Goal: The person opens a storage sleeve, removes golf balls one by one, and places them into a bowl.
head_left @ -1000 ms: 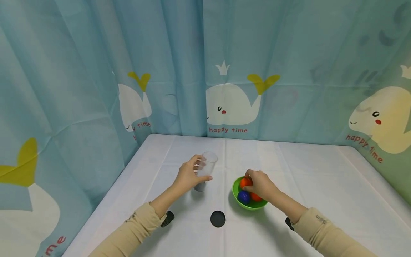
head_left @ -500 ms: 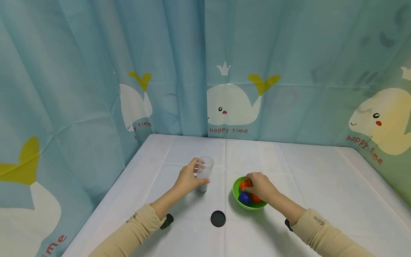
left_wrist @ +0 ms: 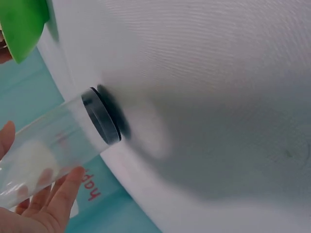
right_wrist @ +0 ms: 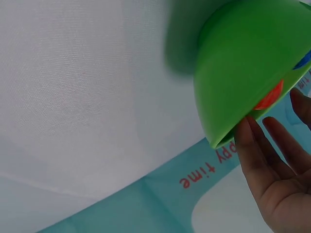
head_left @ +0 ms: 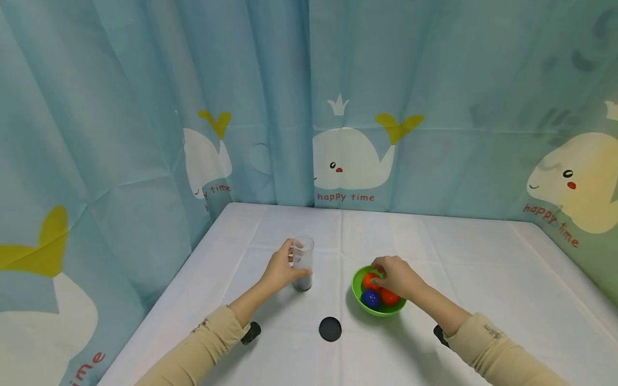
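My left hand [head_left: 282, 271] holds a clear cylindrical jar [head_left: 303, 260] from its left side, fingers behind and thumb in front. The jar stands upright at or close over the table, and its dark base [left_wrist: 101, 115] shows in the left wrist view. My right hand [head_left: 398, 277] is over a green bowl [head_left: 356, 294], thumb and fingers apart. Its fingertips [right_wrist: 245, 127] are right at the bowl's rim. In the bowl lie an orange-red ball [head_left: 370, 281] under the fingers, a second red ball [head_left: 389, 297] and a blue ball [head_left: 370, 299].
A black round disc [head_left: 330, 329] lies flat on the white-covered table [head_left: 463, 257], between and nearer than jar and bowl. A light blue curtain [head_left: 270, 96] with whale prints hangs behind the table and along its sides.
The jar, tilted to the right one second ago, now stands upright in my left hand. My right hand has stayed over the bowl, its fingers lifted a little off the orange-red ball.
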The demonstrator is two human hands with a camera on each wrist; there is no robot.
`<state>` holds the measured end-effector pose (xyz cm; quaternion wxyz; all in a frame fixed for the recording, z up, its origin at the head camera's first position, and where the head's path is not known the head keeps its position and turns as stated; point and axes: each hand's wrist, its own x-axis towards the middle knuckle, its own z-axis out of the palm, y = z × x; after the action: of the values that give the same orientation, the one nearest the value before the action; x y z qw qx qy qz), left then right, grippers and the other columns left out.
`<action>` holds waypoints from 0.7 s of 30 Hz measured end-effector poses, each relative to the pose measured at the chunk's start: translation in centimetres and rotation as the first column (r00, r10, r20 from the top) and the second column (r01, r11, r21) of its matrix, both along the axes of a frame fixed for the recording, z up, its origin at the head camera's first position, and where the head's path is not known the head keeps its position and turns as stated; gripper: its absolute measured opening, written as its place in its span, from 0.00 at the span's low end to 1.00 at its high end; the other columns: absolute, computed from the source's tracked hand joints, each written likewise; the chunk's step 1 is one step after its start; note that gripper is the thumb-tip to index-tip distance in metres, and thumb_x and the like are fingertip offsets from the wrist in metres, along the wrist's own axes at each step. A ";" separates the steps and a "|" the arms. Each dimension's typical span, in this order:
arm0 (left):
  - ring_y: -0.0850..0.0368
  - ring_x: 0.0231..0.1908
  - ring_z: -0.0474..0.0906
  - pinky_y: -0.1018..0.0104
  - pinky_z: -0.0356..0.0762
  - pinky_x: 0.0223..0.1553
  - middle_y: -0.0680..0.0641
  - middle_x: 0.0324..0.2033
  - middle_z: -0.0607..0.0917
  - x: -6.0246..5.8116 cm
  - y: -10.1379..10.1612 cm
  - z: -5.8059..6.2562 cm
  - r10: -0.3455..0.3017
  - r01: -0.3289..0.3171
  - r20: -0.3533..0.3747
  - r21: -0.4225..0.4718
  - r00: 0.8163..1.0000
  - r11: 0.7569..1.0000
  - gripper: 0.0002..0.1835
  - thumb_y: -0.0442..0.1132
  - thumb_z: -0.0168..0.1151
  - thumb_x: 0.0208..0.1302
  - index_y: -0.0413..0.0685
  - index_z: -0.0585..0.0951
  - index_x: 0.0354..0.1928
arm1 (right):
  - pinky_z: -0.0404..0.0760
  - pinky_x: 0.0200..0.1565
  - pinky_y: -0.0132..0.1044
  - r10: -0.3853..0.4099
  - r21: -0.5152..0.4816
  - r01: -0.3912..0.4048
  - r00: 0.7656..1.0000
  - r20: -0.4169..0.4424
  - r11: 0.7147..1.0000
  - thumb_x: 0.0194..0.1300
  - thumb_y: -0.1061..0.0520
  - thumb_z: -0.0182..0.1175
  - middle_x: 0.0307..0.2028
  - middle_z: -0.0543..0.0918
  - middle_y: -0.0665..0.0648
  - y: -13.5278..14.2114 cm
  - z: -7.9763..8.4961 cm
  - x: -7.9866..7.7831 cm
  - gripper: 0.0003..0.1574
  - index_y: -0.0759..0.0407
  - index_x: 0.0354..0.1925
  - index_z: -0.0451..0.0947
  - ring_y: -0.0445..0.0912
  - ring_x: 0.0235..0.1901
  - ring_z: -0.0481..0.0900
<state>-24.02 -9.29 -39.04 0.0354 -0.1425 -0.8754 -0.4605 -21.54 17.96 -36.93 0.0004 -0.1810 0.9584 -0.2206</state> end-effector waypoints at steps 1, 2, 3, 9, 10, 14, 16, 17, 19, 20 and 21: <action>0.37 0.49 0.78 0.49 0.78 0.46 0.33 0.50 0.80 -0.1 -0.1 -0.1 0.006 -0.006 0.005 0.003 1.000 1.000 0.29 0.33 0.74 0.47 0.40 0.69 0.51 | 0.81 0.39 0.44 0.003 -0.008 -0.003 1.000 0.005 1.000 0.53 0.64 0.67 0.32 0.83 0.60 0.0 0.1 0.0 0.14 0.69 0.39 0.80 0.50 0.33 0.79; 0.37 0.48 0.78 0.49 0.78 0.46 0.33 0.50 0.79 -0.1 -0.1 -0.2 0.009 -0.009 0.004 0.001 1.000 1.000 0.29 0.33 0.74 0.47 0.40 0.69 0.51 | 0.81 0.39 0.44 0.007 -0.016 -0.006 1.000 0.007 1.000 0.53 0.64 0.67 0.32 0.83 0.60 0.1 0.1 0.0 0.14 0.69 0.39 0.80 0.50 0.33 0.79; 0.37 0.49 0.78 0.49 0.78 0.46 0.33 0.50 0.79 -0.2 -0.2 -0.2 0.010 -0.010 0.006 0.000 1.000 1.000 0.29 0.33 0.74 0.47 0.40 0.69 0.51 | 0.81 0.39 0.44 0.005 -0.026 -0.005 1.000 0.009 1.000 0.53 0.64 0.67 0.32 0.83 0.60 0.2 0.2 0.1 0.14 0.69 0.39 0.80 0.51 0.34 0.79; 0.36 0.48 0.77 0.49 0.79 0.45 0.34 0.50 0.79 -0.5 -0.4 -0.7 0.000 0.000 0.007 -0.005 1.000 1.000 0.29 0.32 0.74 0.47 0.41 0.68 0.50 | 0.82 0.39 0.45 -0.015 -0.098 0.016 1.000 0.012 0.995 0.55 0.63 0.67 0.33 0.83 0.60 1.3 0.3 0.5 0.13 0.68 0.39 0.80 0.50 0.34 0.80; 0.36 0.48 0.77 0.50 0.79 0.45 0.34 0.50 0.79 -0.5 -0.4 -0.8 -0.002 0.002 0.014 -0.005 1.000 1.000 0.29 0.32 0.74 0.47 0.41 0.69 0.50 | 0.82 0.39 0.44 -0.018 -0.111 0.019 1.000 0.013 0.994 0.55 0.63 0.66 0.33 0.83 0.60 1.6 0.2 0.6 0.13 0.68 0.39 0.80 0.49 0.33 0.79; 0.39 0.47 0.78 0.51 0.79 0.44 0.37 0.48 0.81 -0.5 -0.6 -1.2 0.000 0.000 0.057 -0.004 0.998 1.000 0.28 0.32 0.74 0.46 0.42 0.69 0.48 | 0.82 0.37 0.41 -0.019 -0.155 0.020 1.000 0.004 0.988 0.56 0.62 0.66 0.32 0.83 0.58 2.4 -0.1 1.3 0.13 0.68 0.40 0.80 0.47 0.32 0.80; 0.39 0.47 0.78 0.51 0.78 0.45 0.37 0.48 0.82 -0.6 -0.7 -1.1 -0.003 0.003 0.070 0.000 0.998 1.000 0.29 0.32 0.74 0.46 0.41 0.69 0.49 | 0.82 0.36 0.40 -0.020 -0.173 0.017 1.000 -0.012 0.985 0.55 0.63 0.66 0.33 0.83 0.59 2.9 -0.1 1.6 0.13 0.69 0.40 0.79 0.47 0.32 0.80; 0.39 0.48 0.78 0.51 0.78 0.46 0.37 0.48 0.82 -0.7 -0.7 -1.1 -0.004 0.003 0.076 0.005 0.997 1.000 0.30 0.32 0.74 0.45 0.41 0.69 0.50 | 0.82 0.36 0.40 -0.017 -0.179 0.013 1.000 -0.020 0.984 0.55 0.63 0.65 0.33 0.83 0.60 3.2 0.0 1.7 0.13 0.69 0.40 0.79 0.47 0.32 0.81; 0.36 0.52 0.76 0.49 0.77 0.49 0.35 0.52 0.79 -0.9 -0.9 -0.9 -0.007 0.005 0.085 0.020 0.996 1.000 0.35 0.33 0.75 0.45 0.41 0.67 0.56 | 0.82 0.36 0.39 -0.023 -0.180 0.016 0.999 -0.036 0.983 0.56 0.64 0.65 0.34 0.83 0.61 3.7 0.1 1.9 0.13 0.69 0.40 0.79 0.48 0.32 0.81; 0.35 0.55 0.74 0.47 0.76 0.52 0.33 0.56 0.76 -1.0 -1.0 -0.8 -0.015 0.012 0.089 0.032 0.996 0.999 0.39 0.34 0.75 0.45 0.42 0.65 0.59 | 0.82 0.35 0.39 -0.027 -0.177 0.018 0.999 -0.047 0.984 0.55 0.64 0.65 0.34 0.83 0.62 4.0 0.3 2.1 0.13 0.69 0.40 0.79 0.48 0.32 0.81; 0.34 0.58 0.71 0.46 0.74 0.54 0.32 0.59 0.73 -1.0 -1.1 -0.6 -0.023 0.019 0.092 0.039 0.996 0.999 0.43 0.35 0.75 0.45 0.42 0.62 0.63 | 0.82 0.35 0.39 -0.030 -0.169 0.020 0.998 -0.060 0.985 0.55 0.64 0.65 0.34 0.84 0.62 4.3 0.4 2.2 0.13 0.69 0.40 0.79 0.48 0.32 0.81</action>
<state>-25.06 -10.38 -39.68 -0.0072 -0.1296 -0.8655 -0.4838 -19.33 22.29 -36.53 -0.0476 -0.1752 0.9381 -0.2951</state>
